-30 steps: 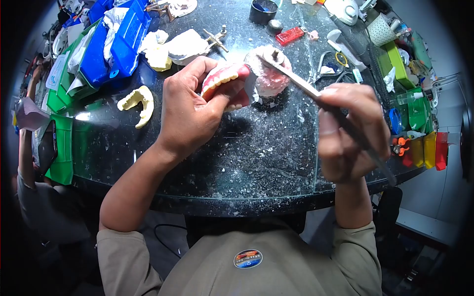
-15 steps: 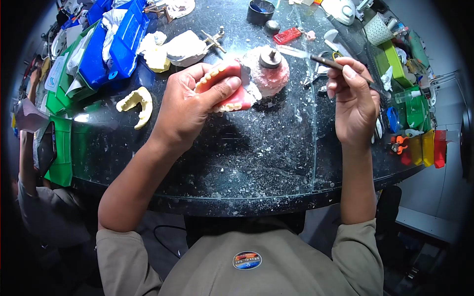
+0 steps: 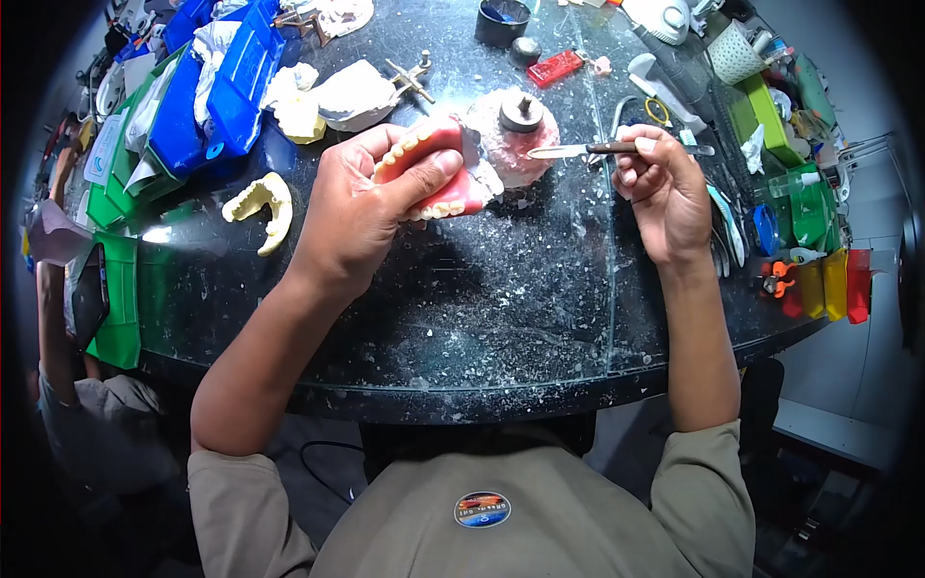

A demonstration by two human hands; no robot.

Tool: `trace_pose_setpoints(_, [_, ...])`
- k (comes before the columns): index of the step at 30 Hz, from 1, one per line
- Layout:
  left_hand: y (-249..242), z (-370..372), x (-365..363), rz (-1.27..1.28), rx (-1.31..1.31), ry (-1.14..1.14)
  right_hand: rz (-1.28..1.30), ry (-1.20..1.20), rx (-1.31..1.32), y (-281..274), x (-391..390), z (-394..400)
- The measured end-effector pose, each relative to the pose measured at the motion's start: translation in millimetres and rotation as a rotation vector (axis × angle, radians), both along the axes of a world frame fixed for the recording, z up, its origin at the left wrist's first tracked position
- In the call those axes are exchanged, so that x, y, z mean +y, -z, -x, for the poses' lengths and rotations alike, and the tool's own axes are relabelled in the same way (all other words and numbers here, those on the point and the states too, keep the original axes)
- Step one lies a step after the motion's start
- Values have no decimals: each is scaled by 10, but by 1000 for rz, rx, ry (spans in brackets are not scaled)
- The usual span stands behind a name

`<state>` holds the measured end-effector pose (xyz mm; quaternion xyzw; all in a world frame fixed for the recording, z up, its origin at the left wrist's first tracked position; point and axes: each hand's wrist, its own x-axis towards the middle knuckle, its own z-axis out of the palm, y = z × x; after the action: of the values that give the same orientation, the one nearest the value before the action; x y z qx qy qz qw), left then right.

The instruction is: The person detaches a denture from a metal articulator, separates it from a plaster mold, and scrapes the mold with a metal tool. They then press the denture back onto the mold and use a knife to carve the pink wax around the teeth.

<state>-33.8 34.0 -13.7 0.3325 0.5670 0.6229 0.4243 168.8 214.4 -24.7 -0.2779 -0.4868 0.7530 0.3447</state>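
Observation:
My left hand (image 3: 361, 197) is closed around a denture (image 3: 462, 193) of pink base and cream teeth, thumb pressed on its pink inner face. White plaster shows along its right side. In my right hand (image 3: 668, 197) is a wax knife (image 3: 609, 148), held by its dark handle between thumb and fingers. Its slim metal blade points left, overlapping the edge of a round pink-and-white lump (image 3: 515, 159) with a metal piece on top. A cream horseshoe-shaped piece (image 3: 275, 214) lies on the dark bench left of my left hand.
White plaster casts (image 3: 356, 96) and blue bins (image 3: 241, 82) stand at the back left. A red block (image 3: 556, 67) and a black cup (image 3: 501, 24) sit behind the lump. Tools (image 3: 729, 226) lie right of my right hand. Another person's arm (image 3: 53, 279) shows at far left.
My right hand has moved slightly left and down, and the knife now lies nearly level with its blade toward the lump. My left hand still grips the denture, almost unmoved.

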Motion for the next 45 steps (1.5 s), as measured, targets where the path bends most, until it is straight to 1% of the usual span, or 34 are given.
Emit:
trace_pose_setpoints(22, [18,4,-6,-7,37,11,-141,-11,28,-51,-41,5])
trace_pose_setpoints(25, [23,13,-11,-5,33,21,-181,4,173,-153,-94,36])
trace_pose_setpoints(29, [27,-5,-11,-12,65,13,-578,175,86,-366,-266,116])
trace_pose_setpoints(30, [36,-6,-9,-10,84,8,-629,204,57,-388,-303,123])
trace_pose_setpoints(33, [26,-15,-7,-11,94,7,-713,208,48,-394,-329,132])
trace_pose_setpoints(37, [7,-17,-13,-11,91,17,-732,215,33,-402,-367,142])
trace_pose_setpoints(43, [-9,-31,-16,-29,0,38,-773,211,43,-395,-385,150])
trace_pose_setpoints(45, [-13,-29,-17,-17,8,39,-786,208,43,-385,-385,147])
